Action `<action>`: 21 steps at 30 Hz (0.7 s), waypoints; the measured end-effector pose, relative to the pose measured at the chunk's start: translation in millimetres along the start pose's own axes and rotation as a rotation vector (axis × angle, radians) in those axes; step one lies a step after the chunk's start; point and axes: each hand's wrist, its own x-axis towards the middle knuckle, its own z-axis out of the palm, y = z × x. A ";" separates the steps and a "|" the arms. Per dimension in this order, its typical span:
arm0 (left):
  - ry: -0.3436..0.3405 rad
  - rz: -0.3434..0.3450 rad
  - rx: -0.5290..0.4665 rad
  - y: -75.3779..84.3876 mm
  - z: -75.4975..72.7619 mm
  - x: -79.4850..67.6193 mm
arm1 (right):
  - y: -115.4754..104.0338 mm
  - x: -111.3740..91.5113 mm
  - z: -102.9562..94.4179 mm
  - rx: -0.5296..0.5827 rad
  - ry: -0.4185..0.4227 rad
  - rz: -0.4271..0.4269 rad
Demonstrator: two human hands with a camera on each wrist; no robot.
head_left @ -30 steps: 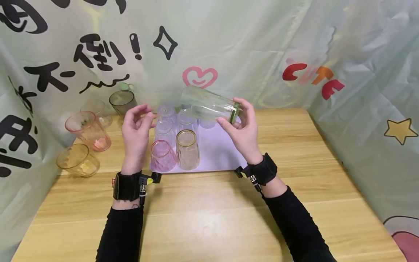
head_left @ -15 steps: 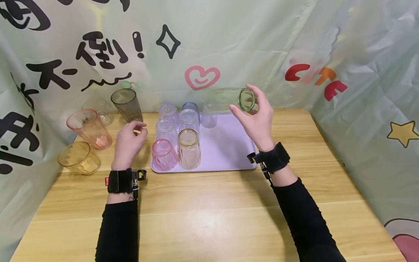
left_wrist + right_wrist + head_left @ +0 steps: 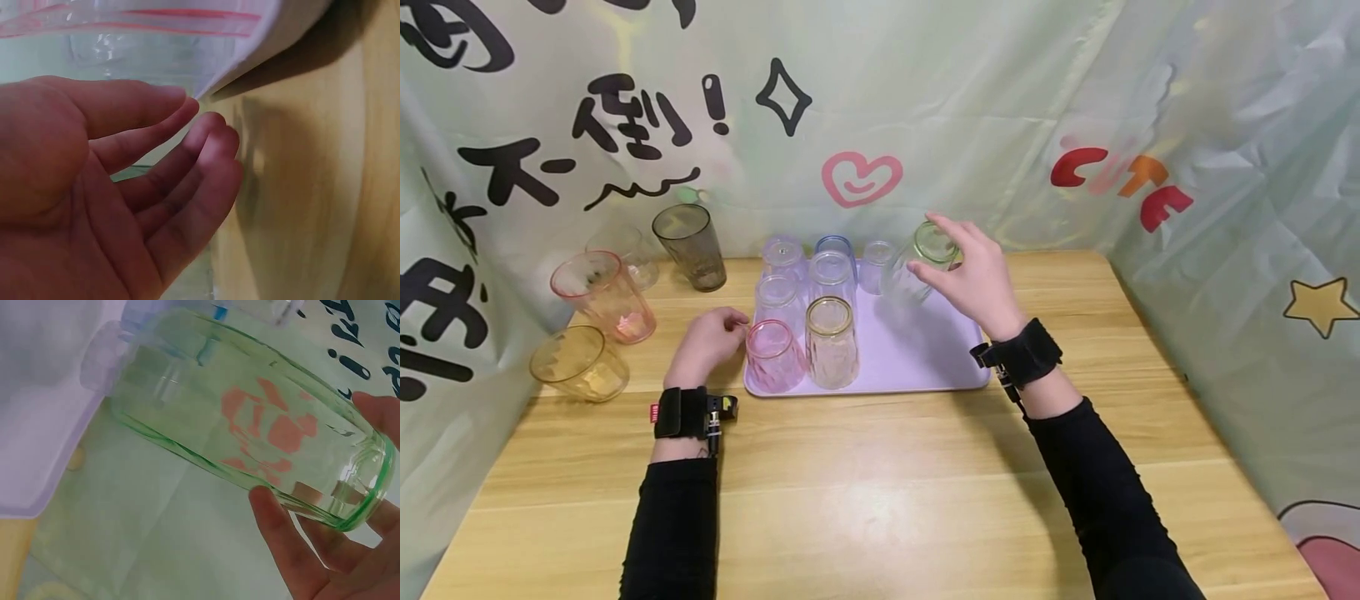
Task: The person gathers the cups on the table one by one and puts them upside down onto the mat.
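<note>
My right hand [image 3: 981, 279] grips a tall, clear green glass [image 3: 904, 279] near its thick base, thumb and fingers on opposite sides. The glass is upside down and tilted, mouth low over the lilac tray [image 3: 917, 358]; whether the rim touches the tray is hard to tell. At the tray's left edge, my left hand [image 3: 706, 343] pinches the rim between thumb and index finger, its other fingers curled loosely in the left wrist view. Right beside it stands an upturned pink glass [image 3: 773, 358]. An upturned glass with an amber-edged base [image 3: 831, 350] is next to that.
Several more upturned glasses fill the tray's left half, including a blue one [image 3: 837, 245] and a small clear one [image 3: 876, 271]. Left of the tray, upright on the wooden table [image 3: 880, 492], are a grey glass [image 3: 691, 250], a coral glass [image 3: 602, 296] and a yellow one [image 3: 580, 367].
My right hand has carried the green glass rightward, then down over the tray, turning its base up. The left hand has moved away, lowered and come to the tray's left edge.
</note>
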 end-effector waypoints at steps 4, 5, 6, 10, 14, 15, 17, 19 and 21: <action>-0.008 0.010 -0.028 -2.6 3.5 2.0 | 2.6 0.0 10.1 -0.038 -0.079 0.022; -0.011 0.011 -0.035 -3.3 4.0 2.5 | 2.9 0.1 12.4 -0.039 -0.092 0.024; -0.014 0.011 -0.044 -3.5 4.4 2.7 | 3.3 0.3 14.7 -0.040 -0.103 0.027; -0.029 0.005 -0.080 -4.1 6.2 4.3 | 3.4 1.4 22.9 -0.043 -0.137 0.023; -0.046 -0.001 -0.114 -3.9 8.7 5.6 | 4.0 2.5 31.7 -0.064 -0.173 0.027; -0.047 0.001 -0.118 -3.6 9.1 5.6 | 4.3 2.7 34.0 -0.066 -0.184 0.029; -0.046 -0.001 -0.119 -3.8 9.8 5.9 | 4.9 3.0 38.5 -0.069 -0.206 0.027; -0.045 0.001 -0.119 -3.7 9.9 5.8 | 4.8 3.2 42.6 -0.071 -0.224 0.021; -0.043 -0.004 -0.121 -3.7 9.9 6.1 | 4.4 3.1 45.9 -0.087 -0.236 0.012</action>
